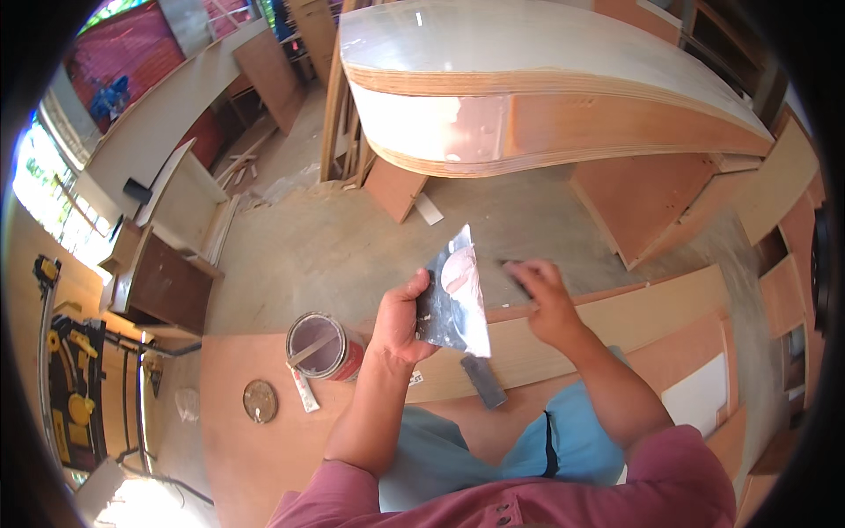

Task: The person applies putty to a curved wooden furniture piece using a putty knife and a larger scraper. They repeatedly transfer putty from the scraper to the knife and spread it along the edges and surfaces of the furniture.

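My left hand grips a flat metal plate by its near left side, thumb on the upper face. A smooth mound of pale pink putty lies along the plate's right part. To the right, apart from the plate, my right hand is closed on a dark, thin tool, too blurred to name exactly. Left of my left forearm stands an open tin with a stick across its mouth. A white tube and a round lid lie near it. Below the plate rests a dark grey block.
Ahead stands a large curved plywood piece with a glossy white top and a pinkish patch on its side. Wood panels and a cabinet-like box stand behind. Tools hang on a dark rack at left. Plywood sheets lie below me.
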Demonstrator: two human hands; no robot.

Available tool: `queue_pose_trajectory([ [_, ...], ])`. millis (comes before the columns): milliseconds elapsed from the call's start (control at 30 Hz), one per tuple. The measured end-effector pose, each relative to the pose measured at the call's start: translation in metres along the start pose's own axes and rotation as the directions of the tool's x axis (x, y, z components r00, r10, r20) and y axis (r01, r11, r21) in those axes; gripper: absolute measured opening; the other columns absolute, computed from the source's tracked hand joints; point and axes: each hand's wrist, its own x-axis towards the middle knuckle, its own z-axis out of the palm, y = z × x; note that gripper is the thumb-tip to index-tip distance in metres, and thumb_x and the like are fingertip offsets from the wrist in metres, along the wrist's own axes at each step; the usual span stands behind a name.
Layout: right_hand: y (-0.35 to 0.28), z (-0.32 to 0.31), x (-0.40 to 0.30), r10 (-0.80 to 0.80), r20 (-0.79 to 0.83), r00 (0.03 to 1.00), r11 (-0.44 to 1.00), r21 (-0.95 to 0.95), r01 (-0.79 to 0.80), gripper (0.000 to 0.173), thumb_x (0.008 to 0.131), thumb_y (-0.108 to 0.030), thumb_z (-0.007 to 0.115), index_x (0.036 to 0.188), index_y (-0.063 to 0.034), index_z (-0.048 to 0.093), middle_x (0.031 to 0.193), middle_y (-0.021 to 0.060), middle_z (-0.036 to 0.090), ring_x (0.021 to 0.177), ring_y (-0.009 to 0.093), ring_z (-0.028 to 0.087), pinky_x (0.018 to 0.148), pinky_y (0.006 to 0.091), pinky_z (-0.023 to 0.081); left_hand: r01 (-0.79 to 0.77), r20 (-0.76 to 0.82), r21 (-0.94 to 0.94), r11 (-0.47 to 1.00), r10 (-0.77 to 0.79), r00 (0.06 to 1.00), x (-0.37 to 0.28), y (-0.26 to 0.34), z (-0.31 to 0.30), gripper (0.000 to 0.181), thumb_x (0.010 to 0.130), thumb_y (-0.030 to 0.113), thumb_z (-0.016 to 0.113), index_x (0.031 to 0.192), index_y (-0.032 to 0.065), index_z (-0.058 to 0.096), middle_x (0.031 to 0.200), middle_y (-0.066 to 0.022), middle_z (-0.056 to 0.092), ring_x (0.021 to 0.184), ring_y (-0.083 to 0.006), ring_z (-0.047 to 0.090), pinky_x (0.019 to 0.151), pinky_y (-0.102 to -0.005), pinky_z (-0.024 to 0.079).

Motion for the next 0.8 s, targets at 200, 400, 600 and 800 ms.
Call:
queue_pose_trajectory([
  [200,0.007,-0.013,0.009,0.564,0.020,0.825,0.494,0.792,-0.358,0.058,0.071,0.007,0.045,0.127,-0.0031,0.051,0.117,0.0110,0.056,0.111,0.024,0.054,0.097,0.0339,0.042,-0.171,-0.033,0.066,0.983,0.174,0.984,-0.001,0.011,-0.008,0.038,0.100,0.027,0.034,0.123,0.0004,0.048,0.116,-0.0149,0.060,0.104,-0.0311,0.061,0.092,-0.0473,0.049],
  [400,0.020,-0.011,0.016,0.546,0.342,0.765,-0.279,0.935,-0.218,0.052,0.078,0.003,0.046,0.130,0.0042,0.044,0.120,0.0144,0.056,0.113,0.028,0.055,0.096,0.0393,0.045,-0.193,0.077,0.056,0.980,0.188,0.979,0.002,0.015,-0.021,0.037,0.096,0.027,0.041,0.121,0.0011,0.050,0.113,-0.0143,0.061,0.102,-0.0313,0.061,0.091,-0.0463,0.049],
  [600,0.009,-0.016,0.007,0.552,0.404,0.729,-0.250,0.915,-0.318,0.051,0.078,0.003,0.047,0.129,0.0051,0.046,0.119,0.0127,0.057,0.110,0.025,0.057,0.095,0.0364,0.046,-0.264,-0.138,0.148,0.953,0.284,0.949,-0.020,0.012,-0.005,0.041,0.090,0.027,0.055,0.122,0.0024,0.052,0.115,-0.0132,0.062,0.104,-0.0306,0.061,0.093,-0.0472,0.048],
  [800,-0.010,-0.052,-0.031,0.689,0.398,0.605,-0.036,0.853,-0.520,0.046,0.079,-0.001,0.048,0.124,0.0060,0.052,0.110,0.0100,0.061,0.103,0.019,0.058,0.092,0.0299,0.044,-0.265,-0.370,0.111,0.958,0.288,0.884,-0.069,0.000,0.086,0.039,0.093,0.026,0.052,0.126,0.0057,0.050,0.119,-0.0104,0.060,0.108,-0.0285,0.059,0.096,-0.0466,0.046],
])
